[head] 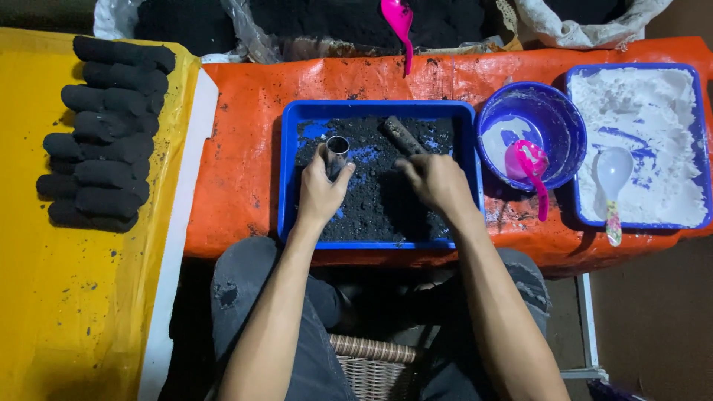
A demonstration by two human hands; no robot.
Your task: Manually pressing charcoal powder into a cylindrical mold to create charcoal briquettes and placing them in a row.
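Observation:
My left hand (321, 189) grips a short metal tube (337, 153) held upright over the blue tray (290, 178) of black powder. My right hand (437, 180) rests on the powder in the tray with fingers curled, its fingertips next to a dark cylindrical rod (403, 135) that lies tilted in the powder. Whether the right hand holds any powder is hidden.
Several black pressed cylinders (104, 134) are stacked on the yellow sheet at left. A blue bowl (557, 111) with a pink scoop (531, 167) stands right of the tray. A second blue tray (698, 148) holds white powder and a white spoon (612, 182). Bags of black powder with a pink spoon (399, 22) lie behind.

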